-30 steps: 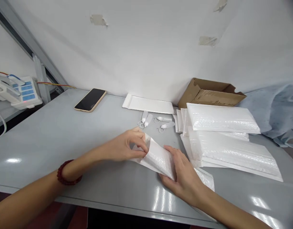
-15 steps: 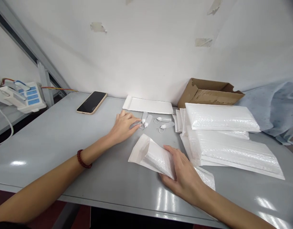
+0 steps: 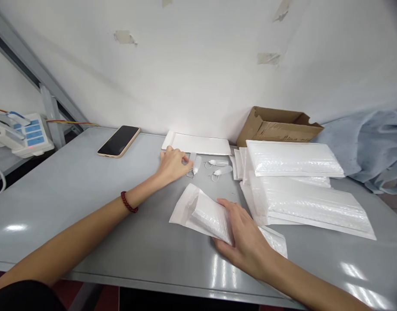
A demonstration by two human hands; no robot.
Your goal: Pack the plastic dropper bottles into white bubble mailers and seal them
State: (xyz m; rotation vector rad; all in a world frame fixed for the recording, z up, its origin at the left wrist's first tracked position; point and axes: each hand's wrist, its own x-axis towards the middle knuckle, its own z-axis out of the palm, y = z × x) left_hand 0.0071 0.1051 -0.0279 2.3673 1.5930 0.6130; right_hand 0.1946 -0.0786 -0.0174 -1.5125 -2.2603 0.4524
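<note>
My left hand (image 3: 175,165) is closed in a pinch on a small clear plastic squeeze bottle (image 3: 192,157), whose lower part its fingertips hide. Touching or just beside it lies a second squeeze bottle (image 3: 197,165) with a white cap. Two more such bottles, one of them a capped bottle (image 3: 223,171), rest a little to the right. My right hand (image 3: 245,237) grips a white bubble mailer (image 3: 211,216) around its middle. The mailer's mouth gapes toward the upper left, with its flap folded out.
Several white bubble mailers (image 3: 295,160) are stacked on the right. Behind them stand a brown cardboard box (image 3: 272,131) and a pale blue cloth (image 3: 360,142). One flat white mailer (image 3: 200,144) lies by the wall. A phone (image 3: 119,141) and a power strip (image 3: 33,136) are at left.
My left hand has moved slightly right, and its fingers have closed on the bottle. My right hand keeps its hold on the mailer. The whole view has shifted slightly.
</note>
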